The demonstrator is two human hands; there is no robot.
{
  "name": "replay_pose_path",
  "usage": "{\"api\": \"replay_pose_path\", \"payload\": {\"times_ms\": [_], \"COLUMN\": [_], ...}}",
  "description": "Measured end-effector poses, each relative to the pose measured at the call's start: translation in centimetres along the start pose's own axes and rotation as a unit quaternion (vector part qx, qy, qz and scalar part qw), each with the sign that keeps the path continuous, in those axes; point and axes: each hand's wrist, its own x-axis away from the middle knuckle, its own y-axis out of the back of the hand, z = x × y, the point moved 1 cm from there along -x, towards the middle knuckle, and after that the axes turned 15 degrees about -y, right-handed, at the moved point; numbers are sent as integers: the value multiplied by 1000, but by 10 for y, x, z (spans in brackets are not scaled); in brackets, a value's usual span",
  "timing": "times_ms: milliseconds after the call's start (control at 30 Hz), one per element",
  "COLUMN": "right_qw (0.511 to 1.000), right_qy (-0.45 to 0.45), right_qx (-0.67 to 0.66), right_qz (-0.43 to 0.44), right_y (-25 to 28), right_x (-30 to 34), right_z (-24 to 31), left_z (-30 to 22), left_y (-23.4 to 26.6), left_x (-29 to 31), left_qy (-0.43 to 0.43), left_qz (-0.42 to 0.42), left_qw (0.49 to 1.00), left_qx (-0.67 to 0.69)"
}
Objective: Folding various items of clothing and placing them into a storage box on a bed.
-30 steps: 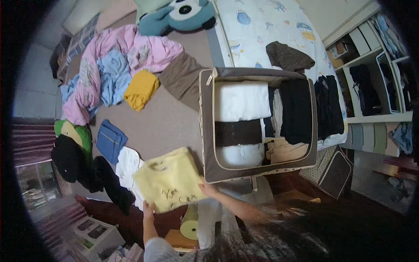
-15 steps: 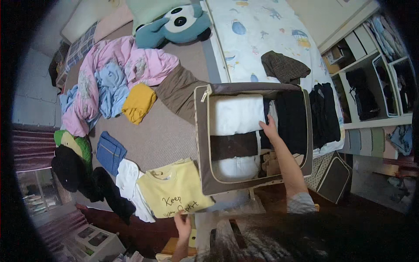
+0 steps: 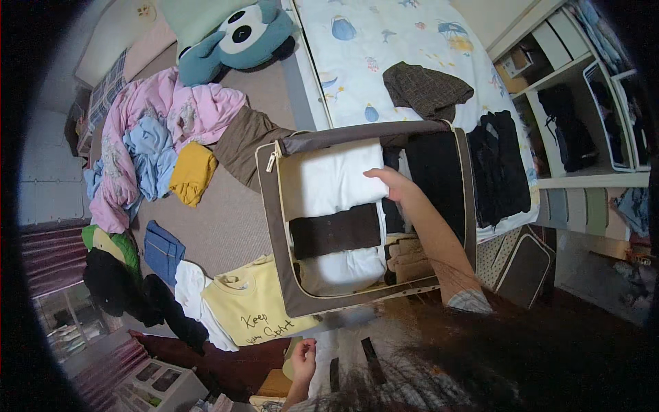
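Note:
A brown fabric storage box (image 3: 274,237) with a zipped rim stands open before me, packed with folded clothes. My right hand (image 3: 390,183) reaches inside, its fingers closed at the right edge of a white folded garment (image 3: 333,177); some fingertips are hidden. Below that garment lie a dark brown folded piece (image 3: 335,233) and another white one (image 3: 343,271). Black folded clothes (image 3: 436,178) fill the box's right side. My left hand (image 3: 303,358) hangs empty with loosely bent fingers, just below a pale yellow sweatshirt (image 3: 244,302) with dark lettering.
Left on the bed are a mustard garment (image 3: 192,173), folded jeans (image 3: 163,250), a white garment (image 3: 191,283), a pink quilt (image 3: 206,113) and black plush-looking items (image 3: 113,285). Black trousers (image 3: 500,168) and a brown checked garment (image 3: 427,90) lie right. Open shelves (image 3: 573,123) stand at far right.
My left hand has come off the sweatshirt's lower edge and dropped away. My right hand has shifted a little farther over the white folded garment. The whole view has swung slightly.

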Motion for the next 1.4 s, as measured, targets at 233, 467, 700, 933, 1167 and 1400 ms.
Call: {"api": "replay_pose_path", "payload": {"times_ms": [233,467,700,933,1167,1400], "right_qw": [996,979,955,989,989,990], "right_qy": [16,115,138,98,104,127], "right_qx": [-82,-167,-157,-22,90,56], "right_qz": [5,-15,-210,-110,-50,24], "right_y": [3,-67,-54,-126,-203,-312], "right_x": [-7,87,153,155,172,102], "right_z": [-15,-67,-164,-162,-154,-163], "left_z": [-46,-43,-35,-83,-119,-18], "left_y": [-51,-136,-159,-151,-24,160], "left_x": [-61,-214,-240,-177,-138,-161], "left_qy": [-27,265,11,38,-176,-88], "left_qz": [85,-39,-111,-40,-59,-285], "left_qw": [993,716,665,713,570,677], "left_qx": [74,645,738,699,800,673]}}
